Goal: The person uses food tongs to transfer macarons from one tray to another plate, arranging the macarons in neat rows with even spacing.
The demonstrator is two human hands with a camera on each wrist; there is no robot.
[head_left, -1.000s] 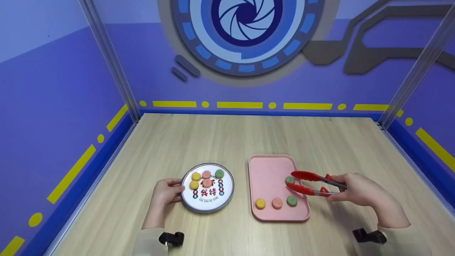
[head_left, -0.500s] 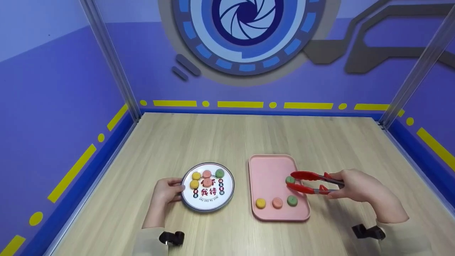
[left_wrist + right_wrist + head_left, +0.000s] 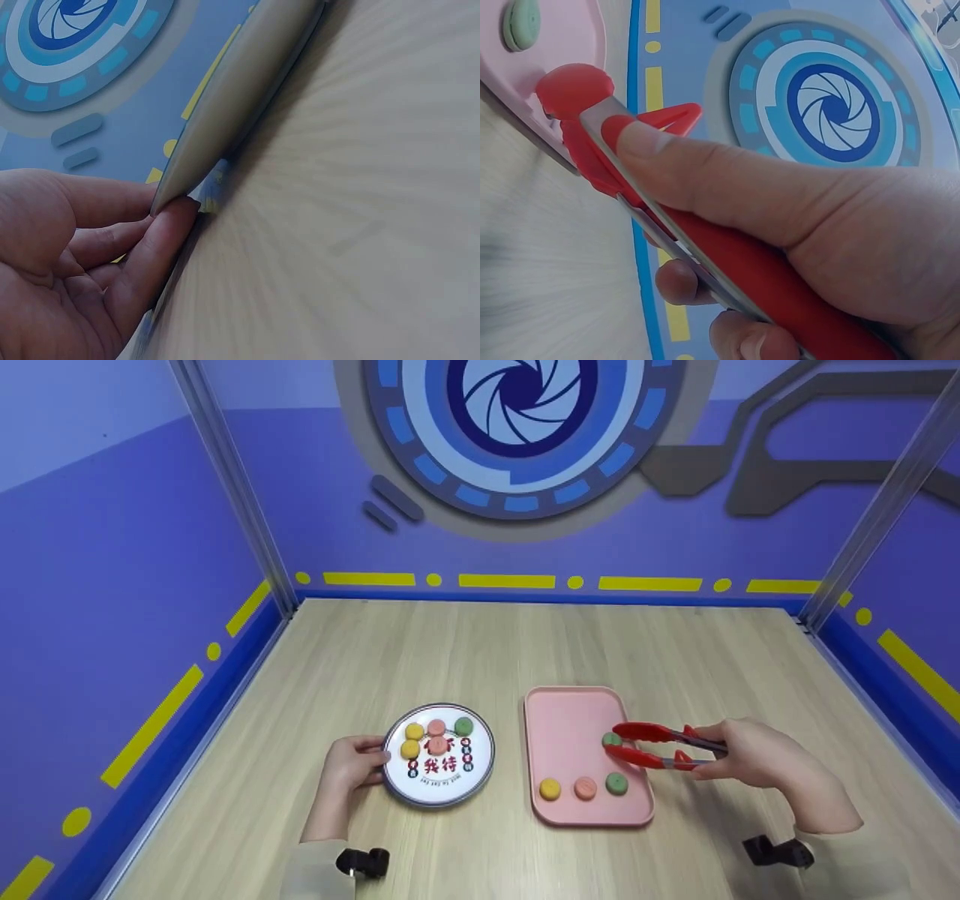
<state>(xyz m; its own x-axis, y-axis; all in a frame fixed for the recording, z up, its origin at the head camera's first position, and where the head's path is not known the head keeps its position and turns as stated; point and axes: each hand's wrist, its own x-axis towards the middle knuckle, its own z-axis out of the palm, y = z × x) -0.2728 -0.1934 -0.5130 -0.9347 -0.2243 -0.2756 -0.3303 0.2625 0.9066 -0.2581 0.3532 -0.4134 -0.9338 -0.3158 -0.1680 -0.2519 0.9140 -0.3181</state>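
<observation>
My left hand [image 3: 352, 765] pinches the left rim of a round white plate [image 3: 439, 791] with a dark edge and red characters. In the left wrist view, thumb and fingers [image 3: 161, 240] meet at the plate's rim. On it sit two yellow macarons [image 3: 409, 749], two pink ones and a green one. My right hand [image 3: 754, 750] grips red-tipped metal tongs [image 3: 652, 731], reaching in from the right over the pink tray [image 3: 570, 712]. Their tips lie either side of a green macaron [image 3: 611, 740], partly covering it. The right wrist view shows the thumb pressing the tongs' upper arm.
Along the tray's near end lie a yellow macaron [image 3: 550, 789], a pink macaron [image 3: 585, 788] and another green macaron [image 3: 616, 784]. Tray and plate stand apart on a wooden table [image 3: 487, 652], walled by blue-purple panels [image 3: 315, 495] behind and at both sides.
Almost nothing differs. The right hand and tongs have shifted very slightly; the tips stay around the same green macaron. The left hand and plate hold their place.
</observation>
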